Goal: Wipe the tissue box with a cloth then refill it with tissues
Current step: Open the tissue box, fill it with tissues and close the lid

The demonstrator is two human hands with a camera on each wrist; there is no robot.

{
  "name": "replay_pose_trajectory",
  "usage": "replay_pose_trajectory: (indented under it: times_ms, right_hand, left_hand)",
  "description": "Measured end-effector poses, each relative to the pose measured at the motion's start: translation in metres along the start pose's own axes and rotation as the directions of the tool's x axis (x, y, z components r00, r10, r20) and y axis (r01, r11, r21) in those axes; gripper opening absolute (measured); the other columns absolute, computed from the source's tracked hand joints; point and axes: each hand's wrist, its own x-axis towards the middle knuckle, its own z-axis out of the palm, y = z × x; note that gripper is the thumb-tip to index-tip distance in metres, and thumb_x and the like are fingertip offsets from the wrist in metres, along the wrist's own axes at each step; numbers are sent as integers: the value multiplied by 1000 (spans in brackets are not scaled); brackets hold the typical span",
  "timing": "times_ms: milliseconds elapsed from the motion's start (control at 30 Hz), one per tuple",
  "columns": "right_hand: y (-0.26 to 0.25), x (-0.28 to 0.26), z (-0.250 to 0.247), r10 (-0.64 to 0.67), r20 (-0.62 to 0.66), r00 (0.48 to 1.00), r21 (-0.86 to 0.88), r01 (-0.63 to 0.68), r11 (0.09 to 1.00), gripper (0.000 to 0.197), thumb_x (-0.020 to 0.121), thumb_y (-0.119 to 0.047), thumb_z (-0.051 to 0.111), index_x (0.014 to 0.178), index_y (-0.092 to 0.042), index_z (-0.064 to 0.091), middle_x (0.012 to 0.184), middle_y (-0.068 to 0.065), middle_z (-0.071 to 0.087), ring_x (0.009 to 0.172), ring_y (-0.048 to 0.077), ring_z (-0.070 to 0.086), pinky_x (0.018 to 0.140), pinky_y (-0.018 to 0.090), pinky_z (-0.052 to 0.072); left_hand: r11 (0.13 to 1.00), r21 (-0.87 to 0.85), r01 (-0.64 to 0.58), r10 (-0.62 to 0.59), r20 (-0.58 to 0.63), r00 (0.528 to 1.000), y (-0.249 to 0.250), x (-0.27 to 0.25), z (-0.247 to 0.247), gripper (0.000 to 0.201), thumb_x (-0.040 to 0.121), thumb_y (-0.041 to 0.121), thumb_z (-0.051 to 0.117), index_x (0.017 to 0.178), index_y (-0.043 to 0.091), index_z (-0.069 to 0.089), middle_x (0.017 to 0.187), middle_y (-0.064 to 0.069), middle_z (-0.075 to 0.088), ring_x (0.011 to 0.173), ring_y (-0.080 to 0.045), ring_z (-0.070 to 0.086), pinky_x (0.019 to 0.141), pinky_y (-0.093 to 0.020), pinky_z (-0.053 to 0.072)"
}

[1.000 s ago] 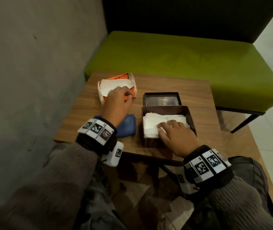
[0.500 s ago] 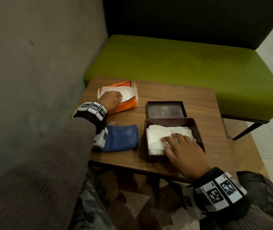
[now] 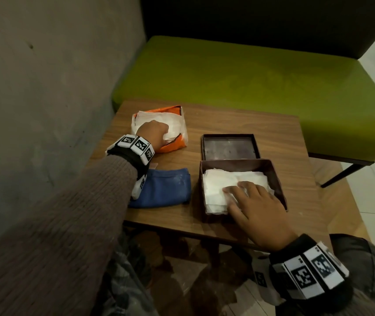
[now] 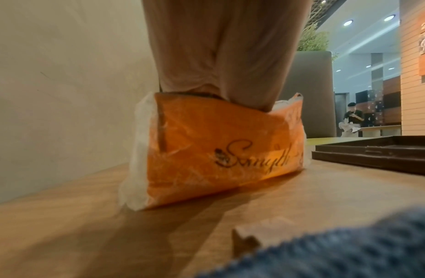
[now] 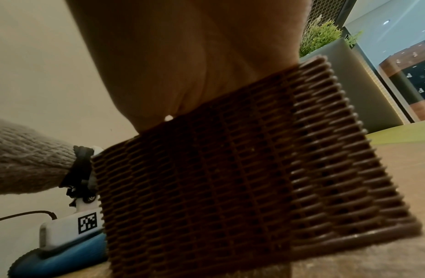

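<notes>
The brown woven tissue box (image 3: 277, 181) stands open near the table's front, with white tissues (image 3: 218, 185) stacked in it. My right hand (image 3: 236, 192) lies flat on that stack, fingers straight. The box's lid (image 3: 229, 147) lies upturned just behind it. At the back left sits an orange tissue pack (image 3: 177, 144), torn open on top. My left hand (image 3: 164, 136) reaches into the pack, fingers curled round the white tissues (image 3: 172, 126) there. In the left wrist view the pack (image 4: 218, 150) hides those fingertips. A folded blue cloth (image 3: 166, 188) lies under my left wrist.
The small wooden table (image 3: 239, 117) stands against a grey wall (image 3: 45, 87) on the left. A green bench (image 3: 250, 71) with a dark back runs behind it. My knees are under the table's front edge.
My left hand has shifted from the pack's near edge onto its tissues and curled its fingers round them. The right hand has stayed pressed on the stack in the box.
</notes>
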Motion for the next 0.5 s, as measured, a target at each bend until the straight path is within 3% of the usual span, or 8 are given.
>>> replay_pose_trajectory:
  times_ms: [200, 367, 500]
  right_hand:
    - [0, 0, 0, 4, -6, 1000, 3, -4, 1000, 80, 73, -56, -9, 138, -37, 34, 145, -1, 37, 132, 18, 36, 103, 37, 39]
    - [-1, 0, 1, 10, -18, 1000, 6, -10, 1000, 79, 75, -56, -7, 137, -36, 38, 142, 0, 40, 130, 19, 39, 101, 38, 40]
    - [-1, 1, 1, 8, -13, 1000, 10, -8, 1000, 78, 75, -56, -7, 137, -36, 36, 142, -1, 40, 129, 18, 39, 101, 38, 40]
  left_hand:
    - [1000, 2, 12, -12, 0, 1000, 1, -5, -8, 29, 94, 31, 51, 111, 10, 63, 113, -10, 64, 112, -26, 53, 98, -44, 31]
    - [994, -96, 45, -42, 32, 999, -4, -3, -6, 31, 94, 29, 52, 97, 5, 70, 102, -14, 68, 103, -29, 57, 94, -41, 36]
    - [997, -52, 60, -59, 8, 998, 0, -2, 0, 27, 93, 24, 54, 114, 12, 65, 116, -11, 64, 110, -30, 56, 96, -40, 38]
